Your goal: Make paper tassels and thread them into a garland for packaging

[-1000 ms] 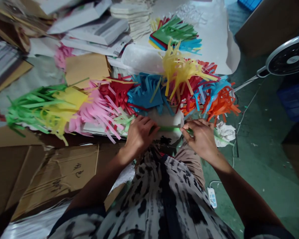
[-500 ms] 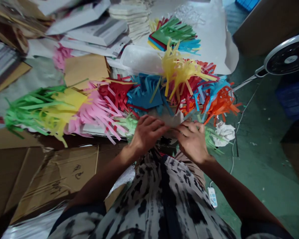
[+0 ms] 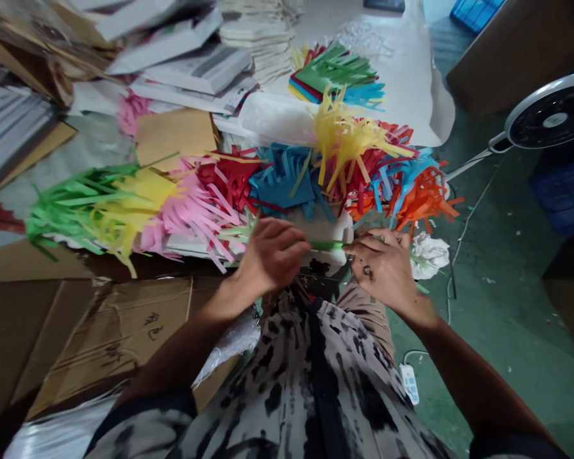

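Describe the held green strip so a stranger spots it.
Below the row of fringed coloured paper, the left hand and right hand pinch a green paper strip between them. Unlike that row, it is single, straight and horizontal.

Dim, flat indoor light through a wide, bowed lens.
The white sheet [image 3: 411,83] beyond the right hand [image 3: 387,268] is the brightest patch. The cardboard [image 3: 119,331] below the left hand [image 3: 272,255] sinks into shadow. Both hands and the green strip [image 3: 326,245] pinched between them look slightly soft. Papers [image 3: 9,121] far past the left hand smear, and the fan [image 3: 550,118] right of the right hand bows.
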`<act>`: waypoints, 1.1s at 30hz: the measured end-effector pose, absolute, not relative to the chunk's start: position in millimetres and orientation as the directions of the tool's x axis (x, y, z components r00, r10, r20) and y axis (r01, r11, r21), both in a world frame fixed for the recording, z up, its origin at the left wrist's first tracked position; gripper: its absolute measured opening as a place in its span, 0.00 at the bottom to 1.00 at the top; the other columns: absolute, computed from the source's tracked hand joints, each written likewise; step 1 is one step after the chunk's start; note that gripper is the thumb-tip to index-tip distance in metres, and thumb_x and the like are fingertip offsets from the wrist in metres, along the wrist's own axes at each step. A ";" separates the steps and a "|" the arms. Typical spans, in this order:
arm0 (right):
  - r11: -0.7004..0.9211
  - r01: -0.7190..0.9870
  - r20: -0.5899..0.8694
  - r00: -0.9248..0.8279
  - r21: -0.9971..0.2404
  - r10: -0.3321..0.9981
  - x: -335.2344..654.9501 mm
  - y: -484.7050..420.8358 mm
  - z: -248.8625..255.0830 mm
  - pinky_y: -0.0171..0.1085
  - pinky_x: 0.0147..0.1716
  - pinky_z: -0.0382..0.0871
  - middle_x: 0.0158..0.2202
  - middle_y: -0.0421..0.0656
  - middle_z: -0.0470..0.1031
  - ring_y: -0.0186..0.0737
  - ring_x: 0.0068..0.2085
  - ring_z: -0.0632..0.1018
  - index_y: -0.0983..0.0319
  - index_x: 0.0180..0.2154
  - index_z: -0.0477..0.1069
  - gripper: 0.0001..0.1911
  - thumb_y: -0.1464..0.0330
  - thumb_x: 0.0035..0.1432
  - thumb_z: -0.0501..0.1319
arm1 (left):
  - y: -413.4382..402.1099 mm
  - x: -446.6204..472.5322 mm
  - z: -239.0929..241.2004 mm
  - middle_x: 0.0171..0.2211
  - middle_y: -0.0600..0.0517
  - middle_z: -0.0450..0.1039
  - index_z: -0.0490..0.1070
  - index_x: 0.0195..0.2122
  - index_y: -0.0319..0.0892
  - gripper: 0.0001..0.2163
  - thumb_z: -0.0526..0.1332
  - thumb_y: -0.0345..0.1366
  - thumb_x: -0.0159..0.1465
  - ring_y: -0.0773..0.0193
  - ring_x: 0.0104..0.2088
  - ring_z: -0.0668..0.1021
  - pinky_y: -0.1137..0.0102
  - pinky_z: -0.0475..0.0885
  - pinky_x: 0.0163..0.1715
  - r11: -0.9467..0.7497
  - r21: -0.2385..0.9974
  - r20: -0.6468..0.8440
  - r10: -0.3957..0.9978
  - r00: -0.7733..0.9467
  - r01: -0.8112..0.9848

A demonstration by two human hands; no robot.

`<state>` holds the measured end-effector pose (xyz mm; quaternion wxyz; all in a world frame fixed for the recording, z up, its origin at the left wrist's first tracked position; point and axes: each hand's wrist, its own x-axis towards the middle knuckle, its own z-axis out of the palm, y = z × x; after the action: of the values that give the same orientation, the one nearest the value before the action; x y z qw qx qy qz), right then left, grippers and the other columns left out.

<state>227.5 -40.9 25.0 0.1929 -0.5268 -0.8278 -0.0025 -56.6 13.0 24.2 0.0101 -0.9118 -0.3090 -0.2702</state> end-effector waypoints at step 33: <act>0.350 0.915 0.154 -0.323 -0.199 0.934 215.7 -15.4 23.6 0.49 0.44 0.53 0.40 0.49 0.81 0.54 0.47 0.73 0.60 0.39 0.75 0.10 0.65 0.73 0.58 | 30.9 -24.9 10.6 0.37 0.47 0.80 0.78 0.39 0.40 0.09 0.63 0.39 0.74 0.54 0.42 0.78 0.61 0.67 0.40 -0.657 0.317 0.225 0.752 0.619 0.684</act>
<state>215.7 -15.4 23.6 0.1213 -0.5689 -0.8125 0.0378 -24.9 30.9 10.6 -0.1005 -0.8942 -0.4015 -0.1706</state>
